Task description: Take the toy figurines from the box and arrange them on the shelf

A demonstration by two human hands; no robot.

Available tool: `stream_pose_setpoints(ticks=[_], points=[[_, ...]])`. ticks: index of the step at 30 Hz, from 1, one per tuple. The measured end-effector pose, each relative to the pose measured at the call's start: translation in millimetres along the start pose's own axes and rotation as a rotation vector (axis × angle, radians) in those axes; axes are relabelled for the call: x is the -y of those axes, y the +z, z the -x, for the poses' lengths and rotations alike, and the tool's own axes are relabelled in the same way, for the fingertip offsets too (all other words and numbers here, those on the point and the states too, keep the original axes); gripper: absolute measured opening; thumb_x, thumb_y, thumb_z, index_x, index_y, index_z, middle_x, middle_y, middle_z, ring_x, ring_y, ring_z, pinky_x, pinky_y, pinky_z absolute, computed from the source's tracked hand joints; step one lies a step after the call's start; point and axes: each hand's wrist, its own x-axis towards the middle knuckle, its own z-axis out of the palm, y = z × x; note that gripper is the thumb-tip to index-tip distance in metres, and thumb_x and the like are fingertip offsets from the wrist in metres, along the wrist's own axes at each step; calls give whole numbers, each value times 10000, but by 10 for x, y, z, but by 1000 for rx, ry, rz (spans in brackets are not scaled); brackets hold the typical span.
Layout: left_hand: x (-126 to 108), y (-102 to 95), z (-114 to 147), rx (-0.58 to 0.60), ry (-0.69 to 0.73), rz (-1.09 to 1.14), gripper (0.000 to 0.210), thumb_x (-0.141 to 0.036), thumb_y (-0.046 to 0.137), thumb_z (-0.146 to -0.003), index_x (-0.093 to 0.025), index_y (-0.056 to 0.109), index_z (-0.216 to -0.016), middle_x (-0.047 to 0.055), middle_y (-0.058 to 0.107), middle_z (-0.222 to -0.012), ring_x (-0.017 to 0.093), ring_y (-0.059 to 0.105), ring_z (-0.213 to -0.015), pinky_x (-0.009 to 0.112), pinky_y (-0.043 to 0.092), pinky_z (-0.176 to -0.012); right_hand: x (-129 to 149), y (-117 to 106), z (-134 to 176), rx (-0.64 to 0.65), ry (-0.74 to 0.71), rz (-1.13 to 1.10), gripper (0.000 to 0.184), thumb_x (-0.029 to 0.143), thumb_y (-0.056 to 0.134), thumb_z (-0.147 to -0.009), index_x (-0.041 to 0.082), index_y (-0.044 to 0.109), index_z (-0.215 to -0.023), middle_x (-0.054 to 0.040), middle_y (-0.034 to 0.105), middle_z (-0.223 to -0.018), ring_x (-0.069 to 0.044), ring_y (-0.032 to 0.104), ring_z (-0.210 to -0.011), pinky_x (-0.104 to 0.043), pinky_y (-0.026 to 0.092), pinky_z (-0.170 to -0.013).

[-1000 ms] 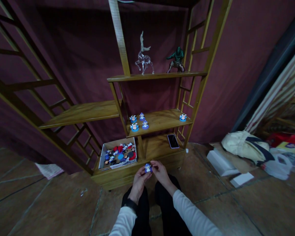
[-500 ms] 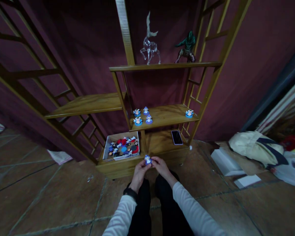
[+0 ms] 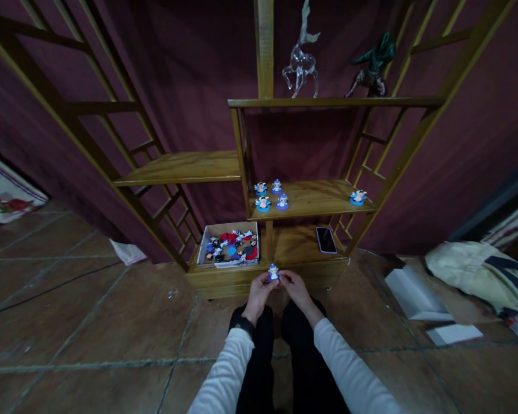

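Note:
A small purple-and-white figurine (image 3: pixel 273 272) is held upright between my two hands, in front of the shelf unit's lowest board. My left hand (image 3: pixel 260 292) pinches its left side and base. From the right, the closed fingertips of my right hand (image 3: pixel 294 286) grip its edge. Beyond them, on the middle shelf (image 3: pixel 317 196), stand two purple figurines (image 3: pixel 282 201) beside two blue-based figurines (image 3: pixel 263 203) at the left end. One more blue-based figurine (image 3: pixel 358 197) is at the right end. An open cardboard box (image 3: pixel 201 246) with several jumbled figurines sits to the left on the lowest board.
A phone (image 3: pixel 326 240) lies on the lowest board. On the upper shelf (image 3: pixel 336 103) are a clear deer ornament (image 3: pixel 302 63) and a dark green statue (image 3: pixel 373 66). White boxes (image 3: pixel 416 293) and a cream bag (image 3: pixel 475 270) rest on the floor at right.
My view has turned left, so the shelf unit appears further right. Both hands keep holding the purple figurine, and the shelved figurines have not moved.

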Motion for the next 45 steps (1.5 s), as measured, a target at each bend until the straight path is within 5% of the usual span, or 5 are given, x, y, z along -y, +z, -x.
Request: stream_pose_setpoints(ticks=[21, 30, 38, 45], points=[[131, -61, -46, 47, 53, -127, 217, -171, 685, -582, -138, 684, -797, 14, 646, -716, 142, 553, -680, 250, 420, -670, 148, -7, 87, 53, -114, 400, 264, 202, 459, -781, 209, 694, -901, -52, 700, -931, -186, 643, -868, -324, 472, -843], [157, -1, -66, -131, 155, -49, 317, -80, 680, -553, -168, 552, -830, 7, 632, -773, 133, 588, -737, 277, 444, -751, 114, 17, 83, 28, -107, 262, 289, 195, 473, -757, 231, 652, -981, -27, 696, -947, -180, 638, -900, -341, 473, -862], [161, 43, 36, -134, 343, -481, 267, -86, 604, -629, -186, 493, -851, -13, 548, -791, 124, 532, -719, 269, 412, -727, -27, 28, 23, 18, -66, 91, 391, 292, 551, -742, 208, 571, -1124, -53, 680, -984, -193, 632, -913, -354, 476, -854], [85, 90, 155, -109, 425, -679, 254, -22, 508, -658, -188, 497, -850, 22, 535, -840, 153, 520, -803, 290, 385, -760, 37, 60, 70, 4, -50, 245, 397, 290, 567, -724, 228, 558, -1117, -32, 668, -984, -194, 627, -908, -353, 468, -856]])
